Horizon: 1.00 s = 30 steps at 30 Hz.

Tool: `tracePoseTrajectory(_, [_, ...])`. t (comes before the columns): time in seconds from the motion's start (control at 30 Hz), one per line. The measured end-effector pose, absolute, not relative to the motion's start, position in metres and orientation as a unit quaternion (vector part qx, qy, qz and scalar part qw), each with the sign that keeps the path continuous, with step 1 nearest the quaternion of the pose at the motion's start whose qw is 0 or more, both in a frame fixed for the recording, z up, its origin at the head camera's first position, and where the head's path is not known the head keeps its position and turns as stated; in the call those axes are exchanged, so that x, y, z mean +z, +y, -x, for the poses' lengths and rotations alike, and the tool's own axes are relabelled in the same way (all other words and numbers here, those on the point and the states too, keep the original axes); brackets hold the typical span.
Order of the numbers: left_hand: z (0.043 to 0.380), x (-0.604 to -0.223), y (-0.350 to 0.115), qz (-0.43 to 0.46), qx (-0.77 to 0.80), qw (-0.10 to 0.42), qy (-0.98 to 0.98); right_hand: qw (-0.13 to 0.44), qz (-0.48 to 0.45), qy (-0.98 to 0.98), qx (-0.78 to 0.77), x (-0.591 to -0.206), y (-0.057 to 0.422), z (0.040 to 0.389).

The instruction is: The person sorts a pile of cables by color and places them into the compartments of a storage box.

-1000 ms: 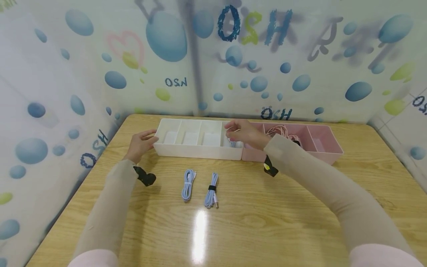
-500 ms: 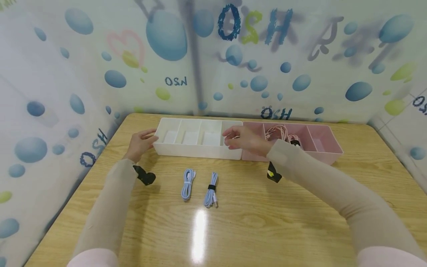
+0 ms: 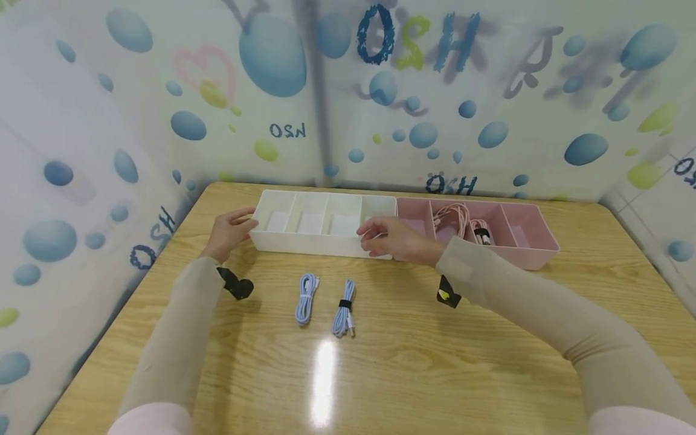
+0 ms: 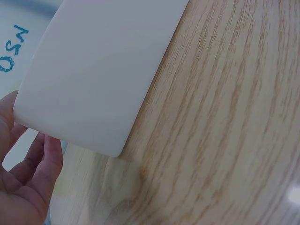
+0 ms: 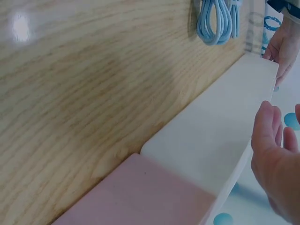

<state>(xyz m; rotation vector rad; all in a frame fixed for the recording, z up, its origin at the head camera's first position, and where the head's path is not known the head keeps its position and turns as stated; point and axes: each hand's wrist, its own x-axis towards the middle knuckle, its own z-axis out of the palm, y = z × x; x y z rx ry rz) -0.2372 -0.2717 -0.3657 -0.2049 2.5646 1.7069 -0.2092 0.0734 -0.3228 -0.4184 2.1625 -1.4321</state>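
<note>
My left hand (image 3: pixel 225 234) rests at the left end of the white divided box (image 3: pixel 321 244), thumb at the rim corner and fingers against the end wall. In the left wrist view, those loosely bent fingers touch the box's edge. My right hand (image 3: pixel 394 240) is over the front of the same box's rightmost compartment, fingers slightly bent and holding nothing; it hides that compartment's lower part. Two bundled light-blue cables lie on the table in front: a left cable (image 3: pixel 306 299) with a pale tie and a right cable (image 3: pixel 344 309) with a black strap.
A pink divided box (image 3: pixel 533 257) adjoins the white box's right end. Inside it, a loose pink cable (image 3: pixel 459 216) and a pink cable bundle (image 3: pixel 481 229) with a black strap sit in the middle compartments. Behind the wooden table (image 3: pixel 435 362) stands a patterned wall (image 3: pixel 348 109).
My right hand has drawn back from inside the white box's rightmost compartment, where a light-coloured cable showed beneath it, toward the front edge. My left hand has stayed at the box's end.
</note>
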Motion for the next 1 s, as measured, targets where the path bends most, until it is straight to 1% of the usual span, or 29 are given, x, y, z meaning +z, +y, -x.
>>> tracePoseTrajectory(0.43, [0.237, -0.367, -0.273, 0.069, 0.558, 0.035, 0.826, 0.308, 0.178, 0.773, -0.525, -0.339, 0.062, 0.194])
tracePoseTrajectory(0.63, [0.237, -0.366, -0.273, 0.071, 0.559, 0.037, 0.826, 0.304, 0.211, 0.778, -0.508, -0.347, 0.060, 0.187])
tracePoseTrajectory(0.73, [0.237, -0.366, -0.273, 0.071, 0.557, 0.034, 0.827, 0.301, 0.212, 0.771, -0.520, -0.352, 0.058, 0.184])
tracePoseTrajectory(1.0, [0.237, -0.366, -0.272, 0.067, 0.557, 0.033, 0.827, 0.292, 0.174, 0.778, -0.529, -0.358, 0.055, 0.180])
